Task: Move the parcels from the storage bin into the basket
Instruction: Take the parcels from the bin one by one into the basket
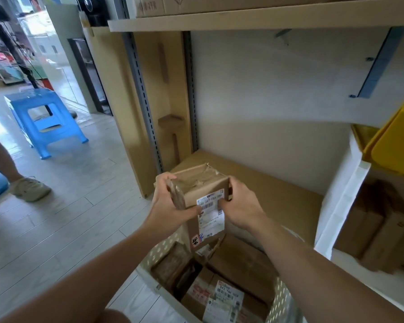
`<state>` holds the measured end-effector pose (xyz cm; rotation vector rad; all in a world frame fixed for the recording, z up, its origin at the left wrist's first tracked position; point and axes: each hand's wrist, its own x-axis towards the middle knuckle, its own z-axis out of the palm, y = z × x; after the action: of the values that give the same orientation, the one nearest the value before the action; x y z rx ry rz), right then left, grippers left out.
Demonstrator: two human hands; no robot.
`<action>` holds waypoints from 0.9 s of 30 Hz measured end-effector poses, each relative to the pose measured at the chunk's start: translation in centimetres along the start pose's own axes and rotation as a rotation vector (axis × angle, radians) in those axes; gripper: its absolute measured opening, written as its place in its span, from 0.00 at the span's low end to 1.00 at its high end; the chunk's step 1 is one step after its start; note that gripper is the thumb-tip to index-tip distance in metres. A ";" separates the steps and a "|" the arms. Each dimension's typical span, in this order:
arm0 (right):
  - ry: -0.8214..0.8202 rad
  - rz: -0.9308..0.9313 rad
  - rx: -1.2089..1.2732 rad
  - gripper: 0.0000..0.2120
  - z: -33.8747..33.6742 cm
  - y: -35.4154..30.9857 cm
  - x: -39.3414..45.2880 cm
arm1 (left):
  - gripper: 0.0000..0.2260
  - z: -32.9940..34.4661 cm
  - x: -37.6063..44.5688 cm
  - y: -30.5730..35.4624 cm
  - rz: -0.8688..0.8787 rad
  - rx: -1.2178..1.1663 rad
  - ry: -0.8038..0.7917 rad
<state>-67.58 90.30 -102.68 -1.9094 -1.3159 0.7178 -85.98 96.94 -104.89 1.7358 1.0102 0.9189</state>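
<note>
While both hands grip it, left hand (170,201) and right hand (241,206), the parcel (203,194) hangs over the basket (281,297)

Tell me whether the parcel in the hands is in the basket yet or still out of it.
Out. Left hand and right hand grip the parcel above the polka-dot basket, over the boxes inside.

There is just one camera, and it sits on my head. It looks forward and down, over my two arms. The basket (280,297) is very near, right below the camera at the bottom of the view. Just above the basket I see a brown shelf (278,190). Far off to the left of the basket stands a blue stool (44,117). The wide view bends straight lines.
</note>
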 end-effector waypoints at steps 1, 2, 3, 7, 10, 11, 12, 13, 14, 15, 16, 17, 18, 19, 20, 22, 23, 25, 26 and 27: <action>0.006 0.010 -0.013 0.13 0.5 0.3 0.4 | 0.35 0.2 0.2 -0.6 -0.007 0.032 0.014; 0.014 0.021 -0.025 0.14 1.0 0.4 0.8 | 0.35 0.4 0.5 -1.2 -0.016 0.084 0.030; 0.012 0.040 -0.021 0.15 1.4 0.7 1.2 | 0.35 0.6 0.7 -1.8 -0.022 0.161 0.047; -0.056 0.137 0.074 0.15 2.6 1.4 2.2 | 0.39 1.5 1.5 -3.8 0.064 0.448 0.073; -0.117 0.175 0.094 0.15 3.2 2.3 2.8 | 0.41 1.3 2.0 -5.3 0.002 0.500 -0.036; -0.126 0.179 0.094 0.17 3.4 2.6 3.0 | 0.40 1.3 2.1 -5.7 -0.035 0.516 -0.071; -0.130 0.184 0.094 0.19 3.6 2.7 3.0 | 0.38 1.4 2.2 -6.2 -0.061 0.537 -0.099; -0.133 0.190 0.097 0.21 3.8 2.9 3.1 | 0.37 1.5 2.3 -6.6 -0.071 0.558 -0.119; -0.132 0.196 0.101 0.23 3.9 3.1 3.2 | 0.36 1.7 2.4 -6.9 -0.074 0.571 -0.125; -0.129 0.198 0.104 0.23 4.0 3.3 3.4 | 0.35 1.8 2.4 -7.1 -0.079 0.576 -0.124; -0.122 0.201 0.107 0.23 4.1 3.4 3.5 | 0.35 1.9 2.5 -7.2 -0.088 0.574 -0.124; -0.111 0.203 0.113 0.23 4.2 3.6 3.6 | 0.36 2.0 2.5 -7.2 -0.101 0.572 -0.130; -0.101 0.207 0.121 0.22 4.3 3.7 3.7 | 0.37 2.0 2.6 -7.3 -0.116 0.570 -0.145; -0.094 0.212 0.130 0.21 4.5 3.8 3.9 | 0.37 2.0 2.7 -7.6 -0.135 0.577 -0.166; -0.092 0.217 0.136 0.21 4.7 3.8 4.0 | 0.38 1.9 2.7 -7.7 -0.156 0.591 -0.185; -0.092 0.210 0.130 0.23 5.2 3.8 4.1 | 0.39 1.8 2.7 -8.0 -0.199 0.621 -0.202; -0.092 0.200 0.118 0.25 5.5 3.8 4.1 | 0.40 1.8 2.7 -8.1 -0.205 0.638 -0.204; -0.094 0.195 0.091 0.27 5.9 3.7 4.3 | 0.41 1.8 2.6 -8.0 -0.195 0.677 -0.233; -0.096 0.199 0.074 0.27 6.1 3.6 4.4 | 0.41 1.8 2.5 -8.0 -0.186 0.695 -0.254; -0.099 0.205 0.051 0.27 6.2 3.6 4.5 | 0.41 1.9 2.4 -7.9 -0.175 0.718 -0.274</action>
<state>-68.86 95.10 -109.53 -2.0084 -1.1586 0.9505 -85.24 100.60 -112.50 2.2265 1.3763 0.1845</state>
